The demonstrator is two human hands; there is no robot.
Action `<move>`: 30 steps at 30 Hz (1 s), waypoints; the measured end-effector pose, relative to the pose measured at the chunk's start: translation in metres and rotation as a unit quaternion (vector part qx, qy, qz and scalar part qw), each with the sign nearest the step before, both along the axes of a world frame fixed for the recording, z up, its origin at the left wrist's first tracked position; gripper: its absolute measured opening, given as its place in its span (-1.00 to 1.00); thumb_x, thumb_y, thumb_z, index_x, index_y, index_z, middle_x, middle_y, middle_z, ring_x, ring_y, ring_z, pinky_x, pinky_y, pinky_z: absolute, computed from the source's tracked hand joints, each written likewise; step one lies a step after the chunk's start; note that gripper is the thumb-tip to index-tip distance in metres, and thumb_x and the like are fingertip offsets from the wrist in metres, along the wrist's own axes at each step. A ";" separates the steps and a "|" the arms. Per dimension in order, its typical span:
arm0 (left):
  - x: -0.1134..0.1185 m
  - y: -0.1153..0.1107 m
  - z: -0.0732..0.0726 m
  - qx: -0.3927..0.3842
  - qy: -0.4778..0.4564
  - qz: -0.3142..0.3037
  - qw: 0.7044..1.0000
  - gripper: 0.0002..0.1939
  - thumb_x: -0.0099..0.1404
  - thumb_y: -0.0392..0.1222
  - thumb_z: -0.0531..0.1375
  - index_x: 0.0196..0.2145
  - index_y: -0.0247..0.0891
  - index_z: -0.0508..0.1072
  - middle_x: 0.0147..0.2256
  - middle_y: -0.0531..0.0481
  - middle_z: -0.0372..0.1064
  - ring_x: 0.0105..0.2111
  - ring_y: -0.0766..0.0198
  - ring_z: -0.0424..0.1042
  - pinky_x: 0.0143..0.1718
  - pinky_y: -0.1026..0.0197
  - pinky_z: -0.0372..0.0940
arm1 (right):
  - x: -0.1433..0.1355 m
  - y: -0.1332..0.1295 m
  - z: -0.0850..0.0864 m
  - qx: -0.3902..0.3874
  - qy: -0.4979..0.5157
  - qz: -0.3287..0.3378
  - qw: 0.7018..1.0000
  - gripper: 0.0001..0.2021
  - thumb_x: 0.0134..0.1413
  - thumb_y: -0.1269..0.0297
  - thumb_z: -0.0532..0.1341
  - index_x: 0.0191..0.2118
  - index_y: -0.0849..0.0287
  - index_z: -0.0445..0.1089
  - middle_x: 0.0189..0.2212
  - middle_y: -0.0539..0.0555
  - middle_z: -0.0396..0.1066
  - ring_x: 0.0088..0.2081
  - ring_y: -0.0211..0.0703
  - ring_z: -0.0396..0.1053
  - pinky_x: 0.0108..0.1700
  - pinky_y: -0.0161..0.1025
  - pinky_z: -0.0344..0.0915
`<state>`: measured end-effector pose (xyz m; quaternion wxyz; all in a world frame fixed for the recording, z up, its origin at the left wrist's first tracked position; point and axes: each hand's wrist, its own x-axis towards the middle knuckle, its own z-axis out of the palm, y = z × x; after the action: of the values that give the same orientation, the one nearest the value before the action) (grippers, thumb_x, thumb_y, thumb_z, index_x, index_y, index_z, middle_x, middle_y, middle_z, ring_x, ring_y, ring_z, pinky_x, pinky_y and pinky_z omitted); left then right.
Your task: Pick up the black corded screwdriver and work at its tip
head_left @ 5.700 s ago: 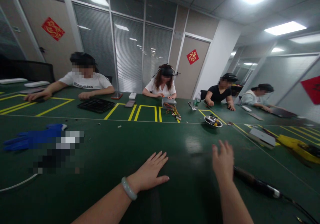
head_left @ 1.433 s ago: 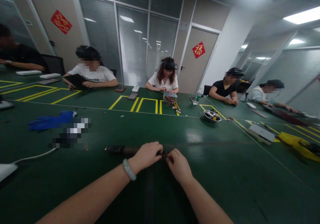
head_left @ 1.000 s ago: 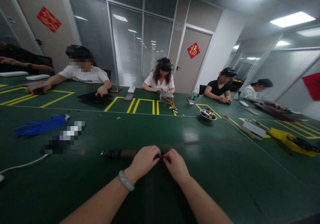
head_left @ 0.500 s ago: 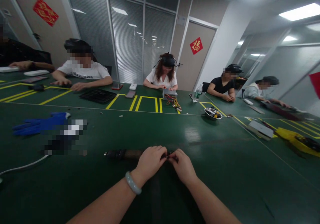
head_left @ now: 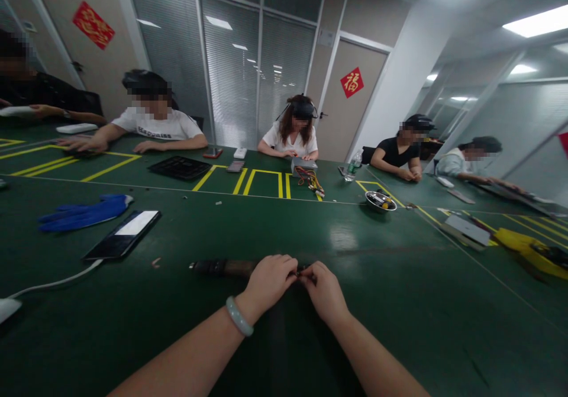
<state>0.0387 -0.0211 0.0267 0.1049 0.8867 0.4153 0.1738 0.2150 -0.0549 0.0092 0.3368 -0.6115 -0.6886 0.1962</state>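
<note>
A long, dark cylindrical tool (head_left: pixel 237 268) lies across the table, its brownish body ending at the left in a black collar and a small metal tip. My left hand (head_left: pixel 274 278) is closed over its right-hand part, fingers curled and hiding that stretch. Close beside it, my right hand (head_left: pixel 323 290) is closed in a pinch at the tool's right end, fingertips almost meeting those of my left. What the right fingertips pinch is small, dark and mostly hidden.
To the left lie a blue glove (head_left: pixel 86 213) and a phone (head_left: pixel 124 234) with a white cable (head_left: pixel 57 283). Farther off are a black tray (head_left: pixel 180 168), a wired metal box (head_left: pixel 305 165), a steel bowl (head_left: pixel 380 202) and a water bottle (head_left: pixel 354 165). Several people sit across the table.
My hands stay at the tool with hardly any movement. The view has shifted slightly. Across the table, the person at the far left has raised a white object, and the neighbour's hands have moved left.
</note>
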 end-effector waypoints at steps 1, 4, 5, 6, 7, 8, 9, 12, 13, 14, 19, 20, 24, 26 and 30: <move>0.001 0.000 0.000 0.002 0.002 0.001 1.000 -0.96 0.34 -0.21 0.17 -0.29 -0.19 0.36 -0.26 0.06 0.36 -0.21 0.20 0.35 -0.18 0.15 0.17 | -0.001 0.000 0.000 0.000 -0.001 -0.002 1.000 -0.90 0.07 0.43 0.17 -0.37 0.12 0.41 -0.32 0.01 0.38 -0.27 -0.19 0.36 -0.19 -0.26 0.27; 0.002 0.000 -0.001 0.010 0.005 0.006 1.000 -0.96 0.34 -0.22 0.17 -0.29 -0.19 0.35 -0.26 0.05 0.36 -0.21 0.19 0.35 -0.20 0.15 0.17 | -0.003 0.001 -0.001 0.010 0.002 -0.004 1.000 -0.90 0.06 0.44 0.17 -0.39 0.12 0.40 -0.34 0.00 0.37 -0.29 -0.21 0.35 -0.21 -0.28 0.26; 0.003 0.000 -0.002 0.012 0.006 0.010 1.000 -0.96 0.34 -0.22 0.17 -0.29 -0.19 0.35 -0.26 0.05 0.36 -0.22 0.18 0.35 -0.21 0.15 0.16 | -0.003 0.002 -0.002 0.015 0.003 -0.004 1.000 -0.89 0.06 0.45 0.16 -0.40 0.12 0.40 -0.35 0.00 0.37 -0.29 -0.21 0.35 -0.21 -0.28 0.25; 0.003 0.000 -0.003 0.013 0.009 0.014 1.000 -0.95 0.34 -0.22 0.17 -0.29 -0.19 0.34 -0.26 0.04 0.36 -0.22 0.18 0.35 -0.21 0.15 0.16 | -0.004 0.003 -0.002 0.018 0.003 -0.004 1.000 -0.89 0.05 0.46 0.16 -0.40 0.12 0.40 -0.35 0.00 0.36 -0.28 -0.21 0.35 -0.21 -0.28 0.25; 0.003 0.000 -0.004 0.013 0.010 0.018 1.000 -0.95 0.34 -0.21 0.17 -0.28 -0.19 0.34 -0.27 0.04 0.36 -0.22 0.18 0.35 -0.21 0.15 0.16 | -0.004 0.004 -0.003 0.021 0.003 -0.006 1.000 -0.88 0.05 0.46 0.16 -0.41 0.12 0.39 -0.35 -0.01 0.36 -0.28 -0.21 0.35 -0.21 -0.28 0.25; 0.004 0.001 -0.004 0.011 0.011 0.022 1.000 -0.95 0.33 -0.21 0.18 -0.28 -0.19 0.33 -0.27 0.04 0.36 -0.22 0.17 0.36 -0.20 0.15 0.16 | -0.004 0.005 -0.003 0.021 0.000 -0.008 1.000 -0.88 0.05 0.47 0.16 -0.41 0.13 0.39 -0.36 0.00 0.36 -0.28 -0.21 0.35 -0.21 -0.28 0.25; 0.004 0.001 -0.005 0.009 0.009 0.024 1.000 -0.94 0.33 -0.21 0.18 -0.27 -0.19 0.33 -0.27 0.04 0.36 -0.22 0.17 0.36 -0.20 0.15 0.16 | -0.004 0.006 -0.003 0.020 -0.003 -0.009 1.000 -0.88 0.05 0.47 0.15 -0.41 0.13 0.38 -0.36 0.00 0.36 -0.28 -0.21 0.35 -0.21 -0.28 0.25; 0.004 0.001 -0.006 -0.003 0.000 0.026 1.000 -0.93 0.33 -0.21 0.18 -0.24 -0.18 0.33 -0.26 0.04 0.36 -0.22 0.18 0.37 -0.19 0.14 0.17 | -0.004 0.007 -0.001 0.011 -0.017 -0.001 1.000 -0.88 0.05 0.48 0.15 -0.41 0.13 0.38 -0.36 0.00 0.36 -0.28 -0.21 0.35 -0.21 -0.28 0.25; 0.003 0.002 -0.006 -0.007 -0.002 0.026 1.000 -0.93 0.33 -0.21 0.18 -0.23 -0.18 0.33 -0.25 0.04 0.37 -0.22 0.18 0.37 -0.19 0.14 0.17 | -0.004 0.007 0.000 0.006 -0.022 0.003 1.000 -0.88 0.05 0.48 0.15 -0.41 0.13 0.39 -0.36 0.00 0.36 -0.29 -0.21 0.35 -0.21 -0.28 0.25; 0.003 0.002 -0.005 -0.010 -0.002 0.025 1.000 -0.93 0.33 -0.21 0.18 -0.22 -0.17 0.34 -0.24 0.04 0.37 -0.21 0.18 0.37 -0.18 0.14 0.17 | -0.003 0.008 0.001 0.001 -0.025 0.006 1.000 -0.88 0.05 0.47 0.16 -0.41 0.13 0.39 -0.35 0.00 0.36 -0.29 -0.21 0.35 -0.21 -0.28 0.25; 0.003 0.001 -0.001 -0.016 -0.001 0.022 1.000 -0.91 0.32 -0.22 0.19 -0.20 -0.16 0.34 -0.23 0.05 0.38 -0.19 0.18 0.37 -0.17 0.14 0.18 | -0.002 0.010 0.002 -0.001 -0.023 0.003 1.000 -0.89 0.04 0.46 0.17 -0.43 0.12 0.36 -0.37 -0.02 0.35 -0.30 -0.21 0.34 -0.22 -0.29 0.23; 0.002 0.001 -0.001 -0.016 -0.004 0.020 1.000 -0.90 0.32 -0.23 0.19 -0.20 -0.16 0.34 -0.23 0.06 0.38 -0.18 0.19 0.37 -0.17 0.14 0.18 | -0.002 0.011 0.001 -0.001 -0.021 0.002 1.000 -0.89 0.04 0.46 0.17 -0.43 0.12 0.35 -0.37 -0.02 0.34 -0.31 -0.22 0.34 -0.23 -0.29 0.22; 0.002 0.002 -0.001 -0.021 -0.011 0.014 1.000 -0.86 0.30 -0.23 0.20 -0.17 -0.14 0.35 -0.20 0.06 0.38 -0.16 0.18 0.37 -0.13 0.12 0.18 | -0.002 0.013 0.002 -0.007 -0.024 0.005 1.000 -0.88 0.03 0.46 0.15 -0.44 0.11 0.35 -0.39 -0.02 0.34 -0.34 -0.22 0.33 -0.29 -0.30 0.19; 0.001 0.002 -0.001 -0.026 -0.007 0.011 1.000 -0.84 0.30 -0.23 0.19 -0.14 -0.14 0.35 -0.18 0.04 0.39 -0.14 0.16 0.37 -0.10 0.10 0.17 | -0.003 0.015 0.004 -0.014 -0.040 0.005 0.999 -0.87 0.01 0.47 0.15 -0.44 0.12 0.36 -0.39 -0.02 0.34 -0.34 -0.22 0.33 -0.28 -0.30 0.18; 0.002 0.002 -0.002 -0.030 -0.009 0.018 0.999 -0.81 0.28 -0.23 0.19 -0.13 -0.15 0.35 -0.17 0.01 0.39 -0.13 0.14 0.36 -0.10 0.09 0.17 | -0.006 0.017 0.008 -0.012 -0.076 0.002 0.997 -0.85 0.00 0.51 0.12 -0.43 0.12 0.36 -0.37 0.00 0.35 -0.34 -0.22 0.33 -0.28 -0.29 0.16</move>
<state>0.0404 -0.0194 0.0248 0.1324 0.8741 0.4351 0.1709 0.2091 -0.0380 0.0170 0.2756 -0.6271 -0.7111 0.1583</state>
